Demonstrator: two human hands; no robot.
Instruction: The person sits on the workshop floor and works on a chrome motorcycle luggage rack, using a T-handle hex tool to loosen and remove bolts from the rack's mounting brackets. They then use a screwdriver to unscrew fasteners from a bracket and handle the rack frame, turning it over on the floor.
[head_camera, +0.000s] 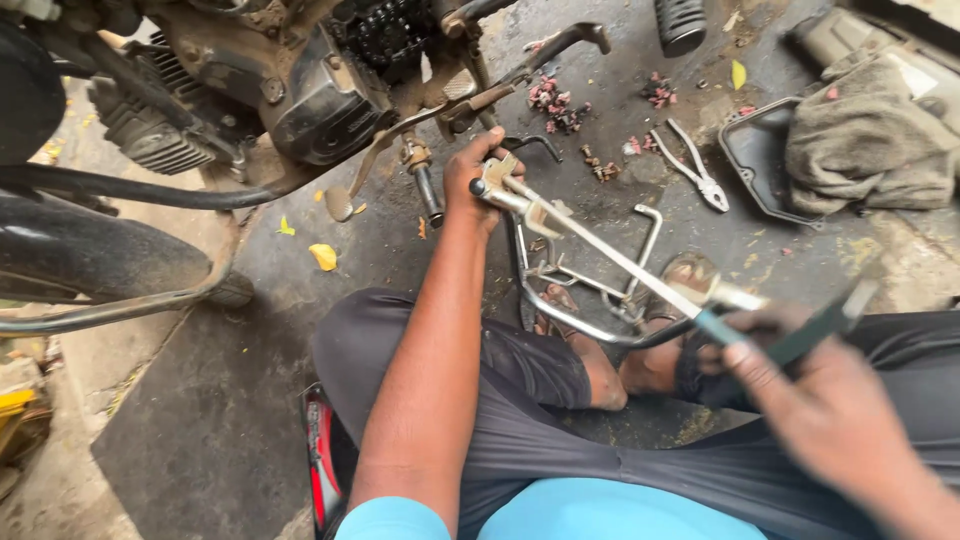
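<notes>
Sitting on the dark concrete floor (200, 420) beside a grimy black motorcycle engine (300, 90), the person holds a long silver metal rod with a bracket at its far end (600, 250). The left hand (470, 180) reaches out just below the engine, its grip clamped around the bracket end of the rod. The right hand (800, 370), blurred, lies well apart from the engine and nearer the person's lap; its grip is closed on a dark green-handled tool (800, 335) that meets the near end of the rod, though the blur hides the exact contact. The rod runs slantwise between the two hands, above a bent chrome tube frame (590, 290) lying on the floor under it. Farther from the engine, silver pliers (695, 170) rest on the floor, next to a black shallow tray (755, 160) carrying a crumpled grey-brown rag (870, 140). Small pinkish scraps (555, 100) and yellow leaves (323, 256) lie scattered near the engine.
</notes>
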